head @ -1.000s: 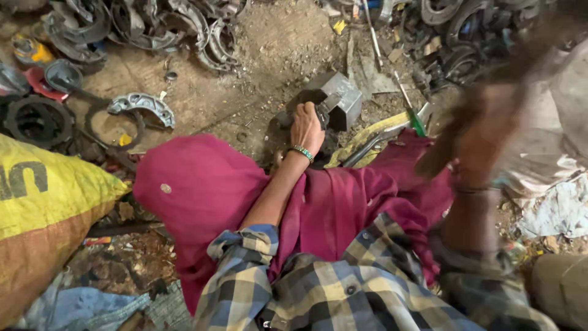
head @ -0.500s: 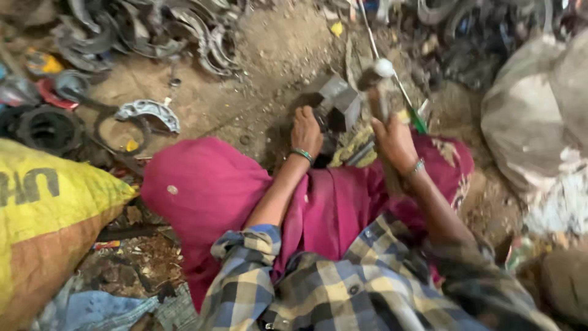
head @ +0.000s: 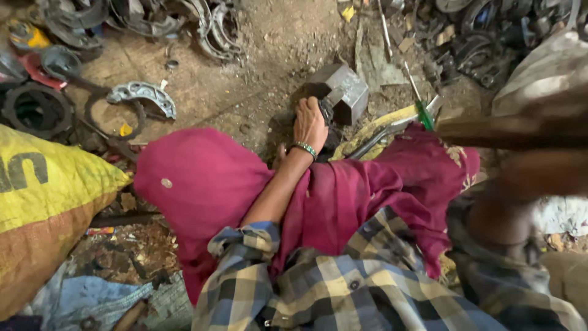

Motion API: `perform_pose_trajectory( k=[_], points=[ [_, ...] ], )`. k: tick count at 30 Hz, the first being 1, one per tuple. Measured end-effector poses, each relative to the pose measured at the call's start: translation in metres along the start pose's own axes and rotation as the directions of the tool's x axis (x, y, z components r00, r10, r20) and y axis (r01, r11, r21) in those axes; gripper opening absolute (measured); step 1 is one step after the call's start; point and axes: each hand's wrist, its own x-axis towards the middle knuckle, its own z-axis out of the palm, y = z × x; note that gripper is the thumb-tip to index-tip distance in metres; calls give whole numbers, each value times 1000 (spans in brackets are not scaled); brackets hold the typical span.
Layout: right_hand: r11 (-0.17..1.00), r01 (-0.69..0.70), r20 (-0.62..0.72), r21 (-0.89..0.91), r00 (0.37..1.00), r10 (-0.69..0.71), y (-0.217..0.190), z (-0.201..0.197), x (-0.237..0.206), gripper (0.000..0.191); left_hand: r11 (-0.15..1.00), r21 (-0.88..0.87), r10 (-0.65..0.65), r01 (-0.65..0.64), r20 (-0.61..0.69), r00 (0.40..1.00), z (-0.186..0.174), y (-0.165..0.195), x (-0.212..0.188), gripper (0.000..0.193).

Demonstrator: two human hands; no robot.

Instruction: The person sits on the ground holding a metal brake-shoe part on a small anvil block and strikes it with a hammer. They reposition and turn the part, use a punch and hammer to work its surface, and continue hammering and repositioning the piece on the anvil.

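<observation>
Head view: left hand point(head: 310, 124) grips a dark part point(head: 326, 110) against the metal block point(head: 343, 92) at 12 o'clock; right hand point(head: 527, 171) blurred at 3 o'clock, grip unclear, near a wooden handle point(head: 508, 132)

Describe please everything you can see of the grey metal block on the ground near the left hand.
The metal block is a grey, boxy piece with flat faces and worn edges, dusty and dull like steel. It sits tilted on the dirt ground. The left hand rests against its near side, pressing a small dark part to it. A green-handled screwdriver lies just right of it, apart. Its underside is hidden.
</observation>
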Motion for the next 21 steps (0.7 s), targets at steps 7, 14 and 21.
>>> perform_pose_trajectory(
  k=[7, 14, 21],
  points=[
    [829, -163, 527, -535, 703, 477, 81, 124, -98, 41, 999, -42, 10, -8, 60, 998, -13, 4, 1, 61],
    [790, 329, 430, -516, 898, -93, 27, 24, -32, 20, 999, -38, 28, -30, -59, 998, -6, -2, 3, 60],
    [988, 40, 23, 150, 999, -44, -14, -24, 27, 25, 998, -60, -19, 20, 13, 1000, -13, 3, 1, 61]
  ],
)
